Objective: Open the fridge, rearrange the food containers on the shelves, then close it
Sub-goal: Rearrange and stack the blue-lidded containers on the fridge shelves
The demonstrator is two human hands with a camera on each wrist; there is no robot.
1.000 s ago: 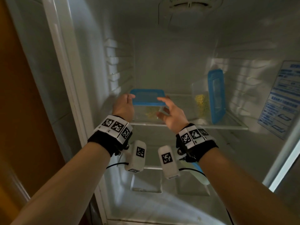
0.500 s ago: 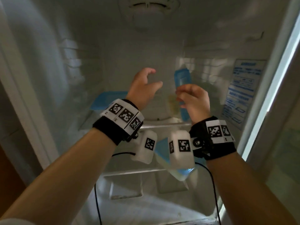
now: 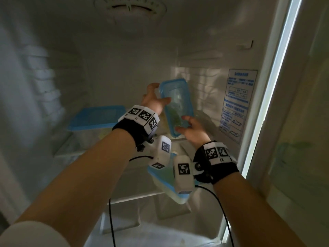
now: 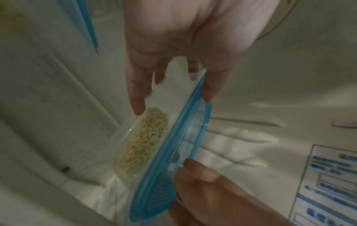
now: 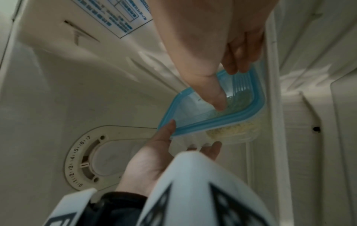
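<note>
A clear container with a blue lid (image 3: 176, 106), noodles inside, stands on edge at the right of the upper fridge shelf, its lid facing me. My left hand (image 3: 159, 93) holds its top end, thumb on the lid rim and fingers on the clear body (image 4: 146, 137). My right hand (image 3: 183, 124) holds its lower end, with the thumb pressed on the lid (image 5: 193, 110) and the fingers curled round the edge. A second blue-lidded container (image 3: 97, 117) lies flat at the left of the same shelf. A third container (image 3: 167, 180) sits on the shelf below, partly hidden by my wrist cameras.
The glass upper shelf (image 3: 71, 150) has bare room between the two containers. A thermostat dial (image 3: 130, 6) is on the fridge ceiling. A blue printed label (image 3: 236, 102) is on the right wall, close to the held container. The bright fridge frame edge (image 3: 272, 86) runs down the right.
Both hands left the flat container on the left and moved right to the container standing on edge. They now hold it, and its lid has turned more toward me.
</note>
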